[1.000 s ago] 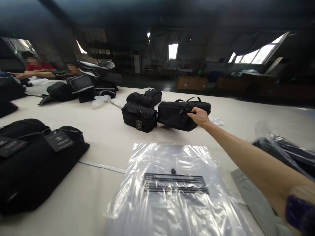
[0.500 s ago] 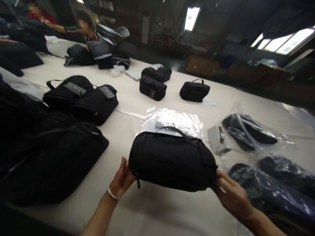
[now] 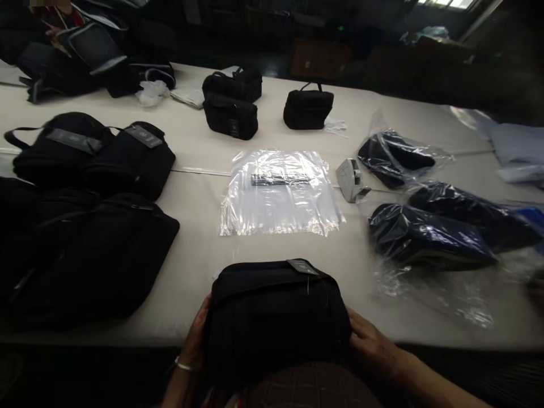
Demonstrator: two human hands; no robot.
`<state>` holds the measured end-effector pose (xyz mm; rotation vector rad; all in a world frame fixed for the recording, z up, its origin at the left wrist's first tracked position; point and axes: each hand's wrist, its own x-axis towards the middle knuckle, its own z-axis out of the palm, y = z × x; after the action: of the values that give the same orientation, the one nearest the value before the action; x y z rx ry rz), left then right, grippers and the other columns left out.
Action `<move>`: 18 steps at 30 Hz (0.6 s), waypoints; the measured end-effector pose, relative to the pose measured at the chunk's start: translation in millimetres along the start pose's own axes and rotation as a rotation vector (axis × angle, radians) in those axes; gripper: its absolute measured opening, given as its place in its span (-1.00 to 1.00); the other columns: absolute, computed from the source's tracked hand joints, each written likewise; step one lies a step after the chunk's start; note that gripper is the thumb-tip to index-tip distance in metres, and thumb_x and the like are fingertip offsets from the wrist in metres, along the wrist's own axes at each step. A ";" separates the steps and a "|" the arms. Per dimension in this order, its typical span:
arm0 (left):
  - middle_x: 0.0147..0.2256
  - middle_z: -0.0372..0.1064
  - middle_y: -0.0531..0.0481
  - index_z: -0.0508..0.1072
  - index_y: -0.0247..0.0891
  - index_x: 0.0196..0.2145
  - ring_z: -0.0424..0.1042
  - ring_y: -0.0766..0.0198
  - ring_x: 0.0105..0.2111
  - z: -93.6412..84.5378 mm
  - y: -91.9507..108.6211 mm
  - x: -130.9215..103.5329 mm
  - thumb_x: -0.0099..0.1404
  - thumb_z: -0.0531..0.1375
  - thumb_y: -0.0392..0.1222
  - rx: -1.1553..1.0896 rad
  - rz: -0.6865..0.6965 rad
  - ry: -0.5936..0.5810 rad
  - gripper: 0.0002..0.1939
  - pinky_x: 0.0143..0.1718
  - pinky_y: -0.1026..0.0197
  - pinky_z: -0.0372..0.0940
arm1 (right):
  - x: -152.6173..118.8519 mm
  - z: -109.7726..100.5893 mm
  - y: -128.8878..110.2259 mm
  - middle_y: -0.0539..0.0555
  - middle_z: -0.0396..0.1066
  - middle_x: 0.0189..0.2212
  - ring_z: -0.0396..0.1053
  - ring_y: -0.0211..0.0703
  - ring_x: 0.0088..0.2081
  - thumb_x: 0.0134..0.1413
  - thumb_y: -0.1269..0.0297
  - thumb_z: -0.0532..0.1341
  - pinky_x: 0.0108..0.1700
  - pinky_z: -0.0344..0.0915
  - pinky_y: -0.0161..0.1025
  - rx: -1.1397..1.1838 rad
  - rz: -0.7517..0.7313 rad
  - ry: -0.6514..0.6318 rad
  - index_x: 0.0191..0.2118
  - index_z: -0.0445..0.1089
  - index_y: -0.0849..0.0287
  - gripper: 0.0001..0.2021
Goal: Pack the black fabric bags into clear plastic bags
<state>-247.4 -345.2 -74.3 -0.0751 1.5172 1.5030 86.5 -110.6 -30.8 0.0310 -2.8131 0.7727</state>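
A black bag [image 3: 276, 317] with a grey tag [image 3: 302, 266] on its top is between my two hands at the table's near edge. My left hand [image 3: 198, 340] grips its left end; a light band is round that wrist. Around the right end close the fingers of my right hand [image 3: 369, 343]. Part of each hand is hidden by the bag. Just beyond it, a stack of clear plastic bags [image 3: 280, 204] with a printed strip lies flat on the white table [image 3: 199, 243].
Black bags [image 3: 127, 255] crowd the left side. Bags in clear plastic [image 3: 429, 232] lie at the right, near a grey-white device [image 3: 351, 179]. Small black bags [image 3: 308, 107] stand at the back. A person's hand [image 3: 53, 31] shows at the far left.
The black bag has come down and closer to my body, still between both hands. Its tag now shows on top, and the plastic stack is uncovered. The view has tilted downward.
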 end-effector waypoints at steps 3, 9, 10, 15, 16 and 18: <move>-0.08 0.53 -0.14 0.41 -0.17 0.06 0.45 -0.22 -0.03 8.1 15.7 -3.7 -0.23 0.37 0.39 0.026 -0.027 0.024 -0.05 0.01 -0.16 0.39 | -4.7 7.3 -4.3 0.31 0.39 0.09 0.16 0.14 0.27 0.24 0.46 0.04 0.24 0.23 0.11 -0.021 0.038 0.026 0.04 0.40 0.19 -0.67; -0.14 0.55 -0.09 0.47 -0.17 -0.08 0.46 -0.17 -0.06 -2.4 27.6 8.8 -0.18 0.38 0.25 0.138 0.108 0.020 -0.27 -0.02 -0.10 0.40 | 16.2 4.9 -14.4 0.33 0.38 0.04 0.18 0.14 0.25 0.23 0.50 0.02 0.26 0.19 0.16 0.016 0.054 0.016 0.12 0.30 0.24 -0.63; -0.15 0.55 -0.07 0.47 -0.19 -0.09 0.45 -0.15 -0.05 -6.5 28.6 14.2 -0.14 0.38 0.21 0.188 0.150 0.021 -0.31 0.01 -0.08 0.38 | 21.5 3.9 -16.0 0.32 0.39 0.01 0.21 0.11 0.22 0.22 0.51 0.01 0.24 0.22 0.13 0.031 0.086 0.016 0.12 0.29 0.24 -0.62; -0.07 0.52 -0.11 0.49 -0.24 -0.08 0.40 -0.13 0.04 -23.3 39.2 44.8 -0.01 0.32 0.17 0.451 0.234 -0.110 -0.41 0.09 -0.06 0.32 | 35.2 -5.3 -10.9 0.25 0.42 -0.03 0.43 -0.03 0.00 0.20 0.39 0.14 0.02 0.43 -0.16 0.067 0.322 -0.007 -0.03 0.37 0.19 -0.76; -0.05 0.51 -0.13 0.50 -0.24 -0.10 0.40 -0.14 0.05 -25.6 41.7 50.4 -0.02 0.32 0.19 0.484 0.236 -0.138 -0.41 0.12 -0.07 0.30 | 36.6 -9.9 -7.3 0.24 0.41 -0.01 0.44 -0.04 -0.01 0.20 0.36 0.17 0.02 0.43 -0.18 0.045 0.344 0.018 -0.04 0.38 0.17 -0.78; -0.04 0.51 -0.15 0.52 -0.24 -0.15 0.38 -0.16 0.08 -29.8 46.5 59.7 -0.05 0.33 0.22 0.535 0.251 -0.173 -0.40 0.19 -0.11 0.22 | 43.2 -23.0 0.0 0.21 0.42 0.00 0.44 -0.05 0.01 0.21 0.34 0.18 0.03 0.42 -0.17 -0.014 0.362 0.127 -0.06 0.40 0.13 -0.81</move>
<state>-325.4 -324.7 -84.8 0.5630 1.7804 1.2044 49.2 -97.3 -2.0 -0.5229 -2.7345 0.7950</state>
